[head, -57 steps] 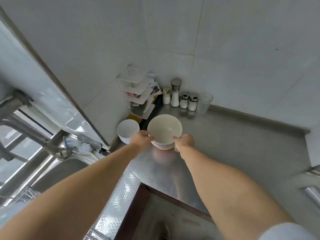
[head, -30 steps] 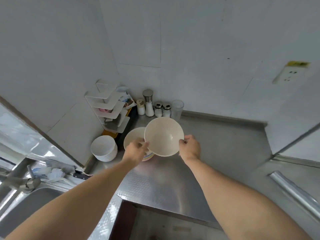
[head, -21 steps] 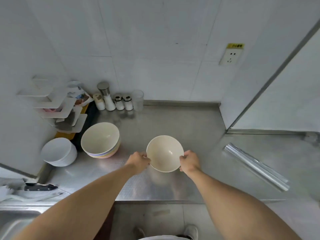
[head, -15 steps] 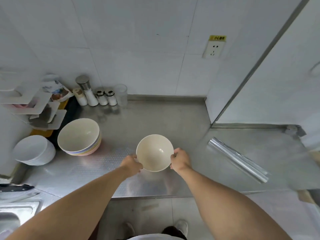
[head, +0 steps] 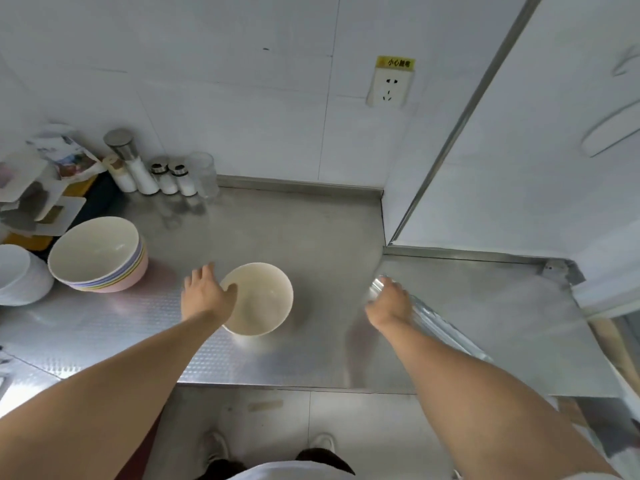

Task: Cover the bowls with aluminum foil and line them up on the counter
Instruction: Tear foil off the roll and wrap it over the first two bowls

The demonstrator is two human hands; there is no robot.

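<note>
A: What are the hands doing?

B: The left hand (head: 204,296) is resting with relaxed fingers on the near rim of a cream bowl (head: 258,299). The right hand (head: 389,301), which was gripping the bowl half a second ago, is now curling over the end of a foil roll (head: 436,323).

A: And the bowl?

B: It is now sitting uncovered on the steel table (head: 311,233), no longer carried. The stack of bowls (head: 98,254) is waiting well to the left. So placing looks finished, and foil-covering is probably starting.
</note>
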